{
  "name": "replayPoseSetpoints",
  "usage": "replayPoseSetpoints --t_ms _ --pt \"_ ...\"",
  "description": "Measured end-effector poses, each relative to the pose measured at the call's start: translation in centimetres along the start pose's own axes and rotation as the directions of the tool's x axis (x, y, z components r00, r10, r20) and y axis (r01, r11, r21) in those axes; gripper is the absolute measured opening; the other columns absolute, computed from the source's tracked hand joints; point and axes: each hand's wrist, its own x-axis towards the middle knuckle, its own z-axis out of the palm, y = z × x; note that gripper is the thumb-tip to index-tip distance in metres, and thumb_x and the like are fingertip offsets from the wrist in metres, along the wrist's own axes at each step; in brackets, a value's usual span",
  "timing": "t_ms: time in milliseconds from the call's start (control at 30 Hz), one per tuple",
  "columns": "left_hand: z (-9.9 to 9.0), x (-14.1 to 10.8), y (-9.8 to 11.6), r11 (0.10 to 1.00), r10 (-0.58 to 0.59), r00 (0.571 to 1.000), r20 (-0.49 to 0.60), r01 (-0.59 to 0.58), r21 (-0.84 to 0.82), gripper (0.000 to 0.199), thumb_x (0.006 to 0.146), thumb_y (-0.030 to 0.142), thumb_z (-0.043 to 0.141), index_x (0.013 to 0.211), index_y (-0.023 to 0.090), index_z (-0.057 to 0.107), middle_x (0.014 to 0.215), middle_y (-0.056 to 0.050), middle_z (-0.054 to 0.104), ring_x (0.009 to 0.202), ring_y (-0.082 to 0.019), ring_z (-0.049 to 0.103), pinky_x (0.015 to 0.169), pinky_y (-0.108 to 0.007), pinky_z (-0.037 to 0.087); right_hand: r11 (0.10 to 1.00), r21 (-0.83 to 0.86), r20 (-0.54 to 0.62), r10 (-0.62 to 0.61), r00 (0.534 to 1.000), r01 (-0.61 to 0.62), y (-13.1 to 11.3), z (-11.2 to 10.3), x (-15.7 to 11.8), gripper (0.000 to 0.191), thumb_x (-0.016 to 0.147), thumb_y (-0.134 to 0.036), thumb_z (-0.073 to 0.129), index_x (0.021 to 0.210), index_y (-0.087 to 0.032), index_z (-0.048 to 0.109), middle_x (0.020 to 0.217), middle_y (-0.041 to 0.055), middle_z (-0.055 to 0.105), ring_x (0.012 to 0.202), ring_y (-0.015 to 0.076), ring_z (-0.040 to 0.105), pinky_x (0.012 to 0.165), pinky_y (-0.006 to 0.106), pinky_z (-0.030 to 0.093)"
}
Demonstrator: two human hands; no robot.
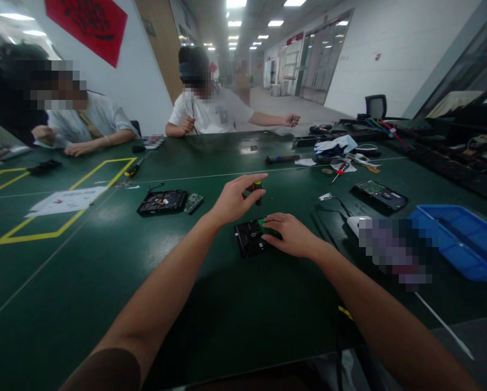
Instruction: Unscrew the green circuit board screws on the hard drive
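Note:
In front of me a black hard drive point(247, 239) lies on the green table, its green circuit board point(262, 222) partly hidden under my fingers. My left hand point(237, 200) is closed around the yellow-and-black handle of a screwdriver point(258, 187), held upright over the drive's far edge. Whether its tip touches a screw is too small to tell. Resting on the drive's right side, my right hand point(290, 234) grips it with thumb and fingers. To the left lie another hard drive point(162, 202) and a loose circuit board point(193, 203).
On the right are a third hard drive point(380, 196), a blue tray point(463, 233) and a white power strip point(355, 224) with a cable. Farther back lie another screwdriver point(341, 171) and gloves point(335, 145). Two people sit across the table. Papers point(64, 201) lie at left.

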Motion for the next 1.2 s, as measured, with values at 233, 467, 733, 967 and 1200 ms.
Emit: replayPoseSetpoints --t_ms 233,467,733,967,1200 --pt "-0.3 0.3 0.1 1.0 -0.016 1.0 -0.025 0.017 0.007 0.03 0.092 0.038 0.075 0.119 0.025 0.072 0.103 -0.004 0.07 0.087 -0.016 0.065 0.068 -0.025 0.054 1.0 -0.013 0.006 0.006 1.0 -0.006 -0.1 -0.1 0.0 0.035 0.1 -0.041 0.059 0.122 -0.018 0.073 0.13 0.0136 0.07 0.123 0.0288 0.063 0.106 0.049 0.048" --pt "-0.2 0.2 0.1 1.0 -0.024 0.999 -0.043 0.023 -0.014 0.031 0.091 0.033 0.075 0.121 0.025 0.072 0.102 -0.005 0.068 0.089 -0.016 0.065 0.068 -0.025 0.056 1.0 -0.018 0.005 0.002 1.0 -0.002 0.0 0.0 0.0 0.036 0.101 -0.041 0.058 0.123 -0.017 0.073 0.131 0.0141 0.07 0.124 0.0287 0.063 0.107 0.048 0.047" --pt "0.2 0.1 -1.0 0.965 -0.064 0.994 0.091 0.085 -0.249 0.043 0.1 0.022 0.052 0.143 0.025 0.059 0.129 -0.01 0.066 0.087 -0.015 0.066 0.061 -0.023 0.062 1.0 -0.02 0.005 -0.001 1.0 0.001 0.2 0.1 0.0 0.035 0.101 -0.041 0.058 0.123 -0.018 0.072 0.131 0.0134 0.07 0.124 0.0286 0.063 0.107 0.048 0.047" --pt "-0.3 0.1 -0.6 0.983 -0.015 0.995 0.096 0.032 -0.182 0.041 0.102 0.023 0.052 0.142 0.028 0.061 0.115 -0.008 0.066 0.082 -0.013 0.063 0.063 -0.023 0.06 1.0 -0.016 0.005 -0.006 1.0 0.006 0.1 0.2 0.0 0.036 0.101 -0.041 0.058 0.122 -0.016 0.073 0.131 0.0143 0.07 0.123 0.0283 0.063 0.107 0.047 0.047" --pt "0.2 0.1 -0.9 0.985 -0.028 0.999 0.032 0.033 -0.168 0.043 0.102 0.025 0.054 0.145 0.025 0.058 0.129 -0.011 0.066 0.098 -0.018 0.067 0.066 -0.025 0.06 1.0 -0.014 0.004 -0.002 1.0 0.002 0.2 0.2 0.0 0.036 0.1 -0.041 0.059 0.122 -0.017 0.073 0.13 0.0141 0.07 0.123 0.0288 0.063 0.106 0.047 0.048"
